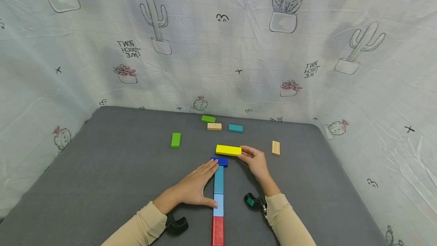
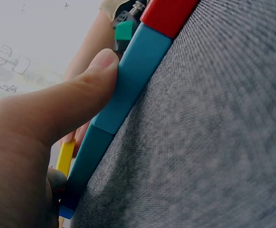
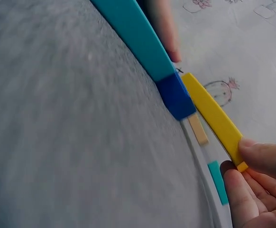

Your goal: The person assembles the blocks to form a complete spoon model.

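Note:
A row of wooden blocks runs up the table: a red block [image 1: 217, 231] nearest me, a light blue block [image 1: 219, 211], a teal block [image 1: 219, 179], and a dark blue block [image 1: 223, 162] lying crosswise at the far end. My left hand [image 1: 192, 186] spans the row from the left, fingers outstretched, fingertips at the dark blue block and thumb on the light blue one. My right hand [image 1: 256, 164] pinches the right end of a yellow block [image 1: 228, 150], held level just beyond the dark blue block. In the right wrist view, thumb and fingers grip the yellow block [image 3: 216, 118].
Farther back lie a green block [image 1: 208, 119], a natural wood block [image 1: 214, 126] and a teal block [image 1: 235, 128]. Another green block [image 1: 175, 140] is left, another wood block [image 1: 275, 148] right. A cactus-print cloth [image 1: 218, 48] hangs behind the grey table [image 1: 119, 162].

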`<action>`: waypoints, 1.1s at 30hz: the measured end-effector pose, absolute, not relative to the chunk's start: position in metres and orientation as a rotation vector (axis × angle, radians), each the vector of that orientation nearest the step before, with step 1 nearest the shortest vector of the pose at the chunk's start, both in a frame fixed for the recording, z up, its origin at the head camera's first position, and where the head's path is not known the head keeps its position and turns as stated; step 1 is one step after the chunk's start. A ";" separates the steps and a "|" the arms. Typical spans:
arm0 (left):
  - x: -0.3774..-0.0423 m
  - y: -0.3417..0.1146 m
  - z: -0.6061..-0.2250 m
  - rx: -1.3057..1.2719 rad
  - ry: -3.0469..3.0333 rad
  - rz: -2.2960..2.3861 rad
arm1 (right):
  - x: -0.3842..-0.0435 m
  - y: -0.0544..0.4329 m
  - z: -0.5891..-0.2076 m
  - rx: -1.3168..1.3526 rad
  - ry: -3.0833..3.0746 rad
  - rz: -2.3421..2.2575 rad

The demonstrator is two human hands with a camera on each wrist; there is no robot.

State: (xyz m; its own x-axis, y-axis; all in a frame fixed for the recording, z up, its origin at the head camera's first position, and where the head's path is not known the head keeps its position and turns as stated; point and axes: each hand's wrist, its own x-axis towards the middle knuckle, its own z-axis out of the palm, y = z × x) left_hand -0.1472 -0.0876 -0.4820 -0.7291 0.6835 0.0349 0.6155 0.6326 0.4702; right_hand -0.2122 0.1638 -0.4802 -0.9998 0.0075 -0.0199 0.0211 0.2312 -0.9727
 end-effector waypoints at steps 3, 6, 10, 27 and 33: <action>-0.147 -0.086 -0.482 1.086 2.701 0.687 | -0.216 0.156 -0.482 -0.001 2.439 -1.955; -0.148 -0.085 -0.482 1.092 2.698 0.687 | -0.219 0.151 -0.483 -0.025 2.423 -1.966; -0.149 -0.084 -0.482 1.101 2.691 0.687 | -0.222 0.146 -0.485 -0.057 2.415 -1.956; -0.150 -0.084 -0.482 1.104 2.696 0.672 | -0.222 0.145 -0.488 -0.355 2.723 -1.608; -0.151 -0.087 -0.482 1.099 2.709 0.672 | -0.221 0.143 -0.488 -0.419 2.792 -1.517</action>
State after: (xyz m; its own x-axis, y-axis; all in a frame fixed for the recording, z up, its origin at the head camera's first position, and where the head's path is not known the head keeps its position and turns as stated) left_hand -0.1508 -0.0865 -0.4823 -0.7227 0.6902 0.0356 0.6269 0.6329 0.4544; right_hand -0.2210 0.1427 -0.4876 -0.9637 -0.1975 0.1793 -0.2579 0.5180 -0.8155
